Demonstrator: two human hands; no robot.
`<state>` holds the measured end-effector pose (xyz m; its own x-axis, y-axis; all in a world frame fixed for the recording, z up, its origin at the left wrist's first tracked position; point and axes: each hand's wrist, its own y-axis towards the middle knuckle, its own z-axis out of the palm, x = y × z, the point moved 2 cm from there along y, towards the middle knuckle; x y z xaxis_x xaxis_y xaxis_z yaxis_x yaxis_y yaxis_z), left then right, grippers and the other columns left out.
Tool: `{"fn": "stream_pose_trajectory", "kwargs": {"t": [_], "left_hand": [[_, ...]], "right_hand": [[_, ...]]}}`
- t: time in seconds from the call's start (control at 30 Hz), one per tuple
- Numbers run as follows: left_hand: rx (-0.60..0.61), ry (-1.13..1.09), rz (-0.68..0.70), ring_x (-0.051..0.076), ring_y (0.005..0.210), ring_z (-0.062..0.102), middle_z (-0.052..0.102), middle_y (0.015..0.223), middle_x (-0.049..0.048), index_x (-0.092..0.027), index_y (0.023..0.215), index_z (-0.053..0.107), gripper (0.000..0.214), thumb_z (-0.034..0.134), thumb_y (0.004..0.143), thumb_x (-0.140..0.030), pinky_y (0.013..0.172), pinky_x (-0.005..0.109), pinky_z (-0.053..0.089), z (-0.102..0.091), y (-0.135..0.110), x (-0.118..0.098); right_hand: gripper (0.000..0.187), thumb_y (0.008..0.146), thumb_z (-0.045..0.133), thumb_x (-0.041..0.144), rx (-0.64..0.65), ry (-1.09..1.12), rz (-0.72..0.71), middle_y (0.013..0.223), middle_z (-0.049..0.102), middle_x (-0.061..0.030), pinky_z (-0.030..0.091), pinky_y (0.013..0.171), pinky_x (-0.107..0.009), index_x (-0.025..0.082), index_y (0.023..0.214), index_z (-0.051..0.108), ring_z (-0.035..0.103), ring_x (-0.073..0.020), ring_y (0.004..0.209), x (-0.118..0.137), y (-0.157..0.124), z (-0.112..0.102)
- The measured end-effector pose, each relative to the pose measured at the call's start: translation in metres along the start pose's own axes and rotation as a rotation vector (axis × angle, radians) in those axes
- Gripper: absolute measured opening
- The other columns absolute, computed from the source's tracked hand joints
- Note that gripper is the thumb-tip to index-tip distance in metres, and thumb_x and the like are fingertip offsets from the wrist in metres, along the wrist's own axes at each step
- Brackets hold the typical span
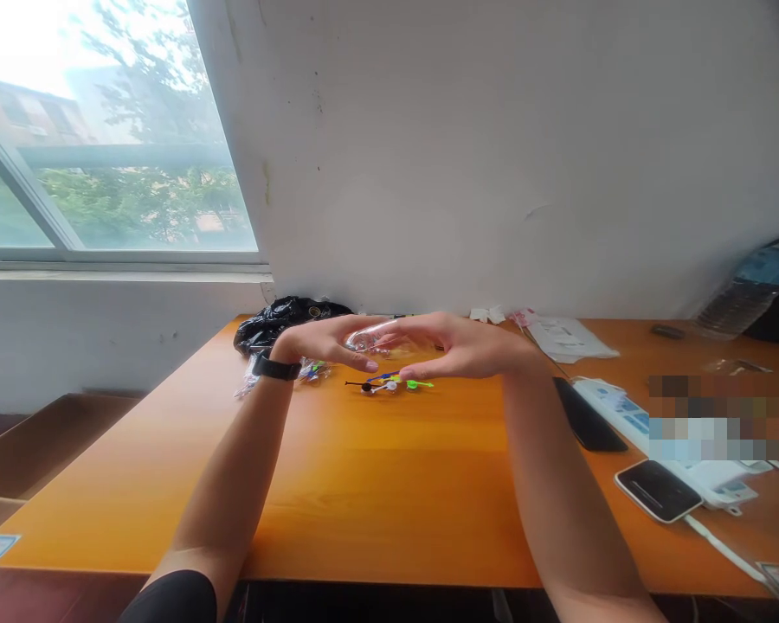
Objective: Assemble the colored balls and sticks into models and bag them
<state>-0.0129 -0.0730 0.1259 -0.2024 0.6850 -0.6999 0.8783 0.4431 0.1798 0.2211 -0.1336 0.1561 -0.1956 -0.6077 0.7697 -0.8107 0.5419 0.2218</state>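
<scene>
My left hand [333, 341], with a black band on its wrist, arches over the far part of the table. Its thumb points right, apart from the fingers. Facing it, my right hand [464, 348] has its thumb stretched left and its fingers reaching away. Shiny clear plastic [371, 335] shows between the hands; whether the fingertips touch it I cannot tell. Below the thumbs lie several small thin pointers with round hubs, resembling clock hands: a black one [366, 388], a white one [389, 386], a blue one [383, 376] and a green one [414, 385].
A black plastic bag [286, 318] and small clear packets [312, 372] lie at the back left of the table [363, 493]. To the right are a black phone [590, 415], a white power strip [614, 407], a white-edged device [659, 491] with a cable, and a large bottle [746, 290].
</scene>
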Motion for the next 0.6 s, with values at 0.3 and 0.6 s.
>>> {"fn": "stream_pose_trajectory", "kwargs": {"t": [0.3, 0.6], "left_hand": [[-0.094, -0.095, -0.028, 0.032, 0.111, 0.073, 0.078, 0.113, 0.0088, -0.022, 0.127, 0.076, 0.053, 0.089, 0.080, -0.041, 0.094, 0.039, 0.060, -0.005, -0.006, 0.001], [-0.130, 0.062, -0.003, 0.028, 0.101, 0.071, 0.075, 0.104, 0.0052, -0.023, 0.118, 0.074, 0.044, 0.087, 0.083, -0.045, 0.083, 0.034, 0.058, 0.002, 0.001, 0.000]], "right_hand": [[0.022, 0.097, 0.071, 0.042, -0.277, -0.133, -0.016, 0.107, 0.081, -0.0034, 0.057, 0.095, -0.041, 0.028, 0.108, 0.083, 0.073, -0.0253, 0.104, -0.005, 0.001, -0.008], [0.039, 0.098, 0.068, 0.059, -0.252, -0.195, -0.035, 0.105, 0.081, -0.0050, 0.055, 0.086, -0.035, 0.025, 0.104, 0.083, 0.071, -0.0254, 0.100, 0.012, 0.002, 0.002]]}}
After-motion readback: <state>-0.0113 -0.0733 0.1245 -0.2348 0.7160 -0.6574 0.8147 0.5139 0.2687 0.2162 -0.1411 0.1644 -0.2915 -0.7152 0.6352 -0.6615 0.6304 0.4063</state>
